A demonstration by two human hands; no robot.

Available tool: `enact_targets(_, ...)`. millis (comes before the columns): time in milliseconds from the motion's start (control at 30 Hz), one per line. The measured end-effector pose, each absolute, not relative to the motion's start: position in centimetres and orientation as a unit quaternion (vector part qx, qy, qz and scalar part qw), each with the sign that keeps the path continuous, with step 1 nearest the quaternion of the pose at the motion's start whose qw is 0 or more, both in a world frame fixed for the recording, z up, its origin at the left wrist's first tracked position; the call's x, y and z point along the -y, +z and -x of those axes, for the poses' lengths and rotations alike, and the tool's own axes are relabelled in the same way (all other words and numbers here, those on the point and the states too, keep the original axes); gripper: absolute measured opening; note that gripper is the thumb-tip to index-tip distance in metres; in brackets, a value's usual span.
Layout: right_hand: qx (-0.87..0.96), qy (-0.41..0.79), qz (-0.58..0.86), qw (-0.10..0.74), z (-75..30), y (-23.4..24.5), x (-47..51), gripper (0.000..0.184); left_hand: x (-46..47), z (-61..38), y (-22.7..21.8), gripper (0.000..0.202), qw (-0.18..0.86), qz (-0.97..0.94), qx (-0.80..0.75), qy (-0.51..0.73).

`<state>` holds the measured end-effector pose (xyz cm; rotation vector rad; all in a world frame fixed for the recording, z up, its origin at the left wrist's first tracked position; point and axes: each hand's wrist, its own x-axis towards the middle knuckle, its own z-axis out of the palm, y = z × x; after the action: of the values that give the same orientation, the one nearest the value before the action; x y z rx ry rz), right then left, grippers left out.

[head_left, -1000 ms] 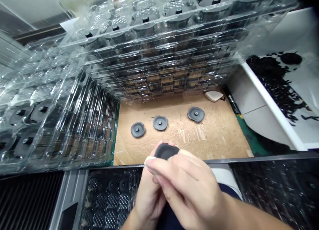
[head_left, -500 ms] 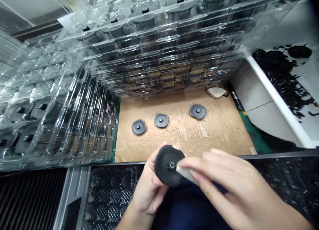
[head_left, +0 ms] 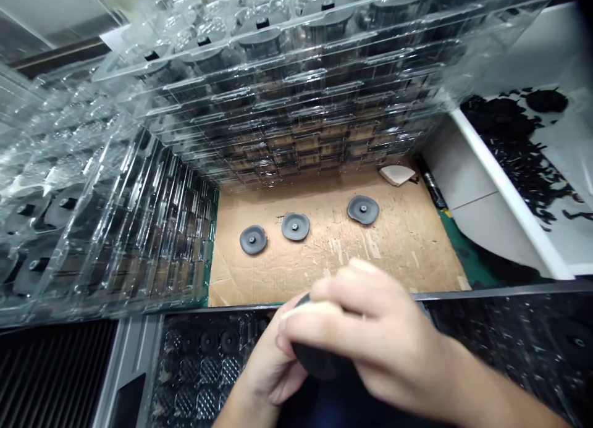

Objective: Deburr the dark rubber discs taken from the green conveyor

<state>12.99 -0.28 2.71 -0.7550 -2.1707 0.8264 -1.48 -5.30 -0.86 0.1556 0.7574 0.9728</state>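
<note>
My left hand (head_left: pixel 271 363) is closed around the edge of a dark grey rubber disc (head_left: pixel 319 361), held low over my lap. Across the disc's face lies my right hand (head_left: pixel 365 329), fingers bent and pressed together, a little smeared by motion. The small white pad seen in it earlier is hidden under the fingers now, and so is the disc's centre stud. Beyond my hands, three similar discs lie stud up on a cardboard sheet (head_left: pixel 278 276): a left one (head_left: pixel 253 249), a middle one (head_left: pixel 295 235) and a right one (head_left: pixel 363 219).
Clear plastic trays (head_left: pixel 287 82) holding discs are stacked high behind the cardboard; another stack (head_left: pixel 125 230) stands left. A folded white pad (head_left: pixel 397 175) lies at the back right beside a black marker-like tube (head_left: pixel 430 184). At right, a white bin (head_left: pixel 514 193) holds black scraps.
My right hand has moved left over the disc and now covers its centre and the white pad. My left hand still grips the disc. The view has shifted slightly.
</note>
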Motion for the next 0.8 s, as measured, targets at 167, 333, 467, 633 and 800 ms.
enact_targets(167, 0.729, 0.397, 0.465, 0.309, -15.3, -2.8, -2.8, 0.024, 5.9, 2.3, -1.5, 0.05, 0.847, -0.055, -0.263, 0.458)
enact_targets(333, 0.695, 0.363, 0.538, 0.311, -16.1, -9.5, -1.7, 0.027, 6.1, 2.5, -1.9, 0.048, 0.852, -0.016, -0.252, 0.459)
enact_targets(467, 0.664, 0.332, 0.56, 0.367, -16.1, -9.6, 1.0, 0.027, 6.1, 2.6, -1.9, 0.047, 0.862, 0.007, -0.223, 0.455)
enact_targets(633, 0.671, 0.361, 0.53, 0.372, -15.7, -7.4, 2.7, 0.022, 6.2, 2.8, -2.0, 0.048, 0.87, 0.012, -0.194, 0.454)
enact_targets(800, 0.673, 0.38, 0.521, 0.363, -15.4, -7.0, 3.7, 0.022, 6.7, 2.7, -1.6, 0.047, 0.857, -0.009, -0.219, 0.466)
